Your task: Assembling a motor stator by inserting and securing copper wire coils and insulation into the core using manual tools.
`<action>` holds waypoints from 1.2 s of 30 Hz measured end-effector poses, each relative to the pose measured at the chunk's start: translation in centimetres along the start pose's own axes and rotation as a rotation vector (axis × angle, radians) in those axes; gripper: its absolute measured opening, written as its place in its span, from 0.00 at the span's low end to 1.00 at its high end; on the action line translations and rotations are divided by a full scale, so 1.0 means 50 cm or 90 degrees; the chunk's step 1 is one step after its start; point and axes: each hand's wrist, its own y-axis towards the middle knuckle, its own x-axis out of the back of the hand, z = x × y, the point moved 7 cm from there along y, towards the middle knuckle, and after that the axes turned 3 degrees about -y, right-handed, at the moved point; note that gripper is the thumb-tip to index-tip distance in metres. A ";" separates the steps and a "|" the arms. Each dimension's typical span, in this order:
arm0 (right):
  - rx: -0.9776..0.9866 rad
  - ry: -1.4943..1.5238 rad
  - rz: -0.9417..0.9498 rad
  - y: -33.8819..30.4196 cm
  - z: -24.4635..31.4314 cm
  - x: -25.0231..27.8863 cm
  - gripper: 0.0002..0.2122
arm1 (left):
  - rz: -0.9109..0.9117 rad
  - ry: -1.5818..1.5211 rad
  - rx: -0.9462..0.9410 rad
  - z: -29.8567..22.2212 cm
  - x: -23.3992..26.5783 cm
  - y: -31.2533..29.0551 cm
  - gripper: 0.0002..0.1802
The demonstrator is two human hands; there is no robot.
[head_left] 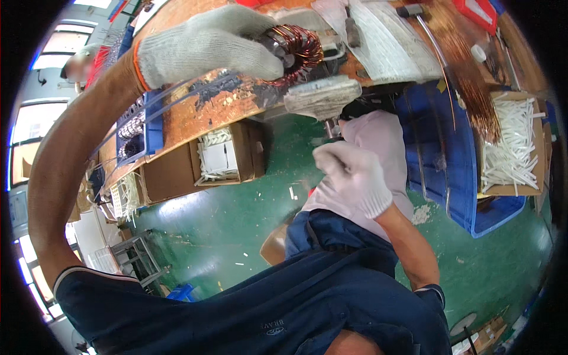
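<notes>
My left hand, in a white knit glove, is closed round a ring-shaped coil wound with copper wire. The coil is at the front edge of the worn wooden workbench. Just below it, a pale, worn block juts out from the bench edge. My right hand, also gloved, hovers over my lap with its fingers curled in. What it holds, if anything, is hidden. A small metal shaft shows under the block, near the right fingertips.
Long copper wires hang over the bench at right, above a blue bin and a carton of white strips. Another carton stands beneath the bench. At left is a blue tray with coils. Behind it, a person is visible.
</notes>
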 end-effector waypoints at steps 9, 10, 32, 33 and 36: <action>0.371 -0.319 -0.325 0.140 0.242 0.167 0.27 | 0.010 -0.175 -0.013 -0.053 -0.022 -0.030 0.31; 0.392 -0.333 -0.264 0.162 0.241 0.160 0.30 | 0.017 -0.206 -0.004 -0.061 -0.028 -0.032 0.31; 0.364 -0.246 -0.178 0.193 0.204 0.160 0.33 | 0.029 -0.438 0.035 0.024 -0.048 -0.030 0.32; 0.364 -0.245 -0.188 0.190 0.207 0.164 0.33 | 0.046 -0.457 0.028 0.018 -0.053 -0.031 0.30; 0.331 -0.079 -0.112 0.190 0.204 0.156 0.29 | 0.052 -0.600 -0.046 0.012 -0.070 -0.041 0.34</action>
